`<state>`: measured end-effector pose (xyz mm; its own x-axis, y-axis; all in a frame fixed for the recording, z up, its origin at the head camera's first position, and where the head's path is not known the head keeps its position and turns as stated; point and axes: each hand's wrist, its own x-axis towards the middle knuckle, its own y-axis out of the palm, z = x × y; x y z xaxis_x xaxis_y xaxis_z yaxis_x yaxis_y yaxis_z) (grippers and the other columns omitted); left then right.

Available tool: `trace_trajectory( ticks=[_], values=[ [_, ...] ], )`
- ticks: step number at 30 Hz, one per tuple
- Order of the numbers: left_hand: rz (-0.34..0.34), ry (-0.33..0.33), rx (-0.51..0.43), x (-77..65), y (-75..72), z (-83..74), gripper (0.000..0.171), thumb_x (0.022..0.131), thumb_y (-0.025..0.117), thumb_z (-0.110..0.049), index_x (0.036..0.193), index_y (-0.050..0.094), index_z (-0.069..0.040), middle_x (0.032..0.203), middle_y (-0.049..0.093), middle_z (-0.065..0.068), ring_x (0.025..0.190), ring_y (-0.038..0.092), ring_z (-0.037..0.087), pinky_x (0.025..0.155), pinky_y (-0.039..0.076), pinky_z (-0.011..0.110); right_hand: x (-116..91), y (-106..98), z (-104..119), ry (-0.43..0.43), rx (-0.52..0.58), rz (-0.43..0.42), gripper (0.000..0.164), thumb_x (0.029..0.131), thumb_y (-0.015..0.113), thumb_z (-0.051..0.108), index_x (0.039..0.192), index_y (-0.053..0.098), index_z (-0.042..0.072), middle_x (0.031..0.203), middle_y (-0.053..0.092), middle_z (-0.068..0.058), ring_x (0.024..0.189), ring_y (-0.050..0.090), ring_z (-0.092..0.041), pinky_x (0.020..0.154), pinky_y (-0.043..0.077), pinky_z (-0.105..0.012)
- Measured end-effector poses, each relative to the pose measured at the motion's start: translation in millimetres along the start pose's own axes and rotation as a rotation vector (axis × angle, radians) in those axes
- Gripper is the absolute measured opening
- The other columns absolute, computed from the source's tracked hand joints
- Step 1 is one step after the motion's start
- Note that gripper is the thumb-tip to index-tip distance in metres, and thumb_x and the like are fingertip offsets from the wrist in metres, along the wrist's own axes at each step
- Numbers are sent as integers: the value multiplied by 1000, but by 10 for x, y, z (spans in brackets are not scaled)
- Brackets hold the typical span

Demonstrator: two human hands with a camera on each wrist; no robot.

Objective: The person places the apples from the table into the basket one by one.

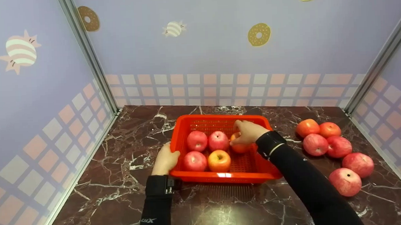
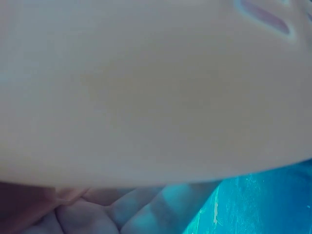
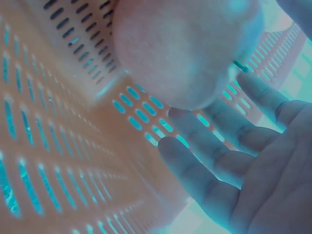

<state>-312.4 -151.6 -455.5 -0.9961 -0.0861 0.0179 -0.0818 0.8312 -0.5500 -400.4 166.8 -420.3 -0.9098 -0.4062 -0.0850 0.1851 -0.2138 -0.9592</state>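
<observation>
My left hand [image 1: 166,158] grips the left rim of a red plastic basket [image 1: 223,177], thumb over the edge. Several apples lie inside, among them a yellow-orange apple [image 1: 219,161] at the front and a pink apple [image 1: 197,141] at back left. In the basket's right half, my right hand [image 1: 250,132] holds an orange-red apple [image 1: 240,147], partly hidden by the fingers. The right wrist view shows that apple [image 3: 180,53] against the fingers [image 3: 204,131], above the slotted basket. Up close in the left wrist view, the basket wall [image 2: 156,107] hides most of the left hand [image 2: 126,214].
To the right of the basket, several more apples lie loose on the dark marble-patterned table [image 1: 113,197], including a pink apple [image 1: 345,182] near the right forearm. Patterned panels [image 1: 218,51] stand at the back and on both sides.
</observation>
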Motion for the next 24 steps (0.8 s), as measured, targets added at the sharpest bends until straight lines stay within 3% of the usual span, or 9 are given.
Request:
trace_trajectory(
  ticks=[15, 24],
  values=[
    [3, -13, 8, 4, 3, -12, 44, 89, 51, -4, 130, 58, 10, 122, 68, 29, 113, 64, 41, 103, 50, 53, -155, -200, -74, -17, 41, -11, 65, 86, 78, 45, 131, 56, 3, 128, 65, -22, 118, 63, -37, 104, 50, -52],
    [6, -28, 5, 7, 7, -5, 45, 89, 51, -5, 131, 58, 9, 123, 68, 28, 112, 64, 41, 102, 51, 52, -319, -358, -107, -24, 55, -55, 60, 87, 78, 46, 124, 60, 3, 125, 67, -21, 115, 64, -38, 102, 50, -54]
  ],
)
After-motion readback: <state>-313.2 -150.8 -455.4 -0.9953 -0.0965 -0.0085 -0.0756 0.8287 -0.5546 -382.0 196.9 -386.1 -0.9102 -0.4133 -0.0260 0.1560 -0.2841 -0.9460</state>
